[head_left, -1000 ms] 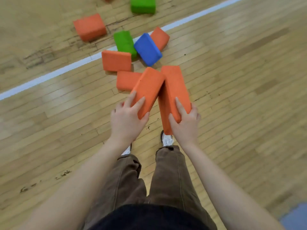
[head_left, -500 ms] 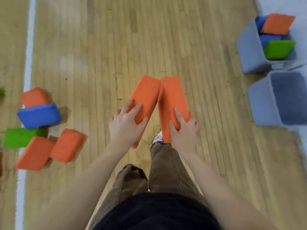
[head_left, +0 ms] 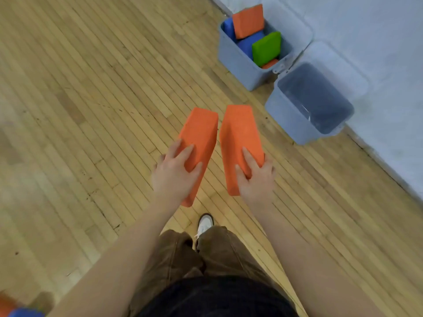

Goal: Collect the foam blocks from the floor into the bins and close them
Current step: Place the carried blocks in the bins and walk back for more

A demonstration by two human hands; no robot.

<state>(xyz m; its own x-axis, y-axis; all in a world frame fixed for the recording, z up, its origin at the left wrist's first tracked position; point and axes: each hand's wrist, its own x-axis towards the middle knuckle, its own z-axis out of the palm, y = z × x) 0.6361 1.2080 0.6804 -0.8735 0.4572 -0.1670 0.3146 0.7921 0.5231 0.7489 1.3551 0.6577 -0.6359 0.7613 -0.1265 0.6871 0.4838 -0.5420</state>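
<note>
I carry two orange foam blocks side by side above the wooden floor. My left hand (head_left: 175, 175) grips the near end of the left orange block (head_left: 201, 133). My right hand (head_left: 256, 177) grips the near end of the right orange block (head_left: 239, 133). Ahead to the right stand two grey-blue bins. The far bin (head_left: 238, 62) holds orange, blue and green blocks, piled above its rim. The near bin (head_left: 288, 117) looks empty inside. Both have their lids hanging open behind them.
A pale wall (head_left: 389, 42) runs behind the bins on the right. A blue block (head_left: 25, 313) and an orange one (head_left: 5, 303) show at the bottom left corner. My legs and a white shoe (head_left: 204, 224) are below my hands.
The view has swung from the pile of blocks to the bins, which are now nearer. Both hands keep their blocks; the two blocks have drawn slightly apart.
</note>
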